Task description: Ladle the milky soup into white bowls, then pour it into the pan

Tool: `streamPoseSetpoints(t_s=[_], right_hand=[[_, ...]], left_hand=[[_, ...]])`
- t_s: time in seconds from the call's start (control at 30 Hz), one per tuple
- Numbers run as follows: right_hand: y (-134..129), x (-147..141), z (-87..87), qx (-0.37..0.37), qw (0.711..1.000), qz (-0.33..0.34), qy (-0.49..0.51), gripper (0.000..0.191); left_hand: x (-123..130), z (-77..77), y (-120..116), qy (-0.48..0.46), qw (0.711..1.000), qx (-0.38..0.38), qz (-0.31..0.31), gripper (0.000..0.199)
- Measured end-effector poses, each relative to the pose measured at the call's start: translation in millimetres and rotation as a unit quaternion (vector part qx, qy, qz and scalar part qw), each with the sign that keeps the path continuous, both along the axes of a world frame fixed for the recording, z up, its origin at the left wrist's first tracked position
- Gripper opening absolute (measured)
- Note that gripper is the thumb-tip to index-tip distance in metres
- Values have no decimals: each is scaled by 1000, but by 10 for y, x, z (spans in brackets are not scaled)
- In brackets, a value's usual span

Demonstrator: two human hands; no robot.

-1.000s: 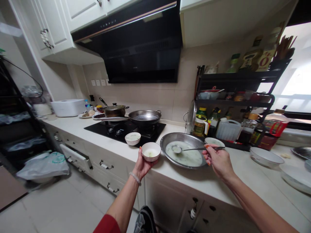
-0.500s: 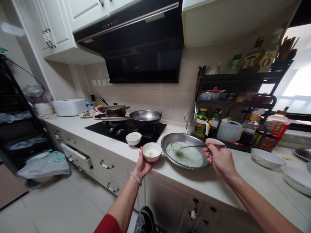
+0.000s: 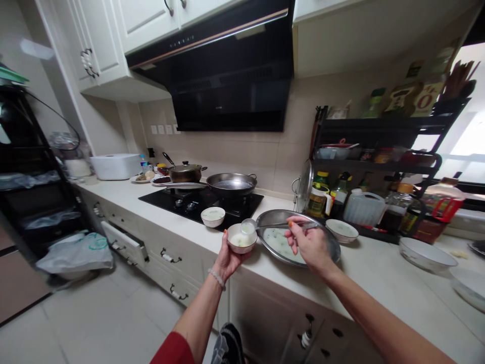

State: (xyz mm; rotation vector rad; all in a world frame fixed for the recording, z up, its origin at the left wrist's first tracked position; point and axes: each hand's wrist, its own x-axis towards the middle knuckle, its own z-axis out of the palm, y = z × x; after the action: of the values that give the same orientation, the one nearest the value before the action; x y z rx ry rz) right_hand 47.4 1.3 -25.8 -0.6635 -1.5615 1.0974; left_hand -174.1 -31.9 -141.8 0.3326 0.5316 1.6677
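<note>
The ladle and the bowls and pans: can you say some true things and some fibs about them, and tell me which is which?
1. The right hand holds the ladle. True.
2. The left hand holds a small bowl. True.
3. The ladle's scoop is down in the big metal basin. False: it is at the small bowl.
4. The frying pan is on the black stove. True.
5. The lidded pot is on the frying pan's right in the picture. False: it is on its left.
</note>
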Motion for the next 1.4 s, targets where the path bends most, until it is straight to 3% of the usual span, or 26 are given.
streamPoseSetpoints(t_s=[0.2, 0.27, 0.47, 0.57, 0.67, 0.93, 1.2, 1.4], right_hand=[[-142, 71, -210, 192, 973, 71, -111, 25], [-173, 131, -195, 208, 970, 67, -109, 24], [-42, 337, -49, 28, 997, -62, 23, 42], [144, 469, -66, -5, 992, -111, 63, 49], [298, 574, -170, -3, 990, -138, 37, 52], [370, 538, -456, 34, 988, -107, -107, 48], [472, 547, -409, -69, 986, -147, 41, 43], [444, 651, -337, -91, 982, -147, 72, 45]], left_hand=[[-19, -39, 19, -1, 1000, 4, -9, 72], [-20, -40, 17, 6, 1000, 4, -8, 72], [-10, -15, -5, 3, 1000, 1, -4, 71], [-5, -6, -8, 6, 1000, -2, -1, 71], [-1, 4, -10, 8, 1000, -2, 0, 72], [-6, 6, -17, 22, 1000, -10, 11, 70], [-21, -18, -9, 14, 1000, -2, 6, 69], [-35, -48, 5, 14, 1000, -4, 1, 70]])
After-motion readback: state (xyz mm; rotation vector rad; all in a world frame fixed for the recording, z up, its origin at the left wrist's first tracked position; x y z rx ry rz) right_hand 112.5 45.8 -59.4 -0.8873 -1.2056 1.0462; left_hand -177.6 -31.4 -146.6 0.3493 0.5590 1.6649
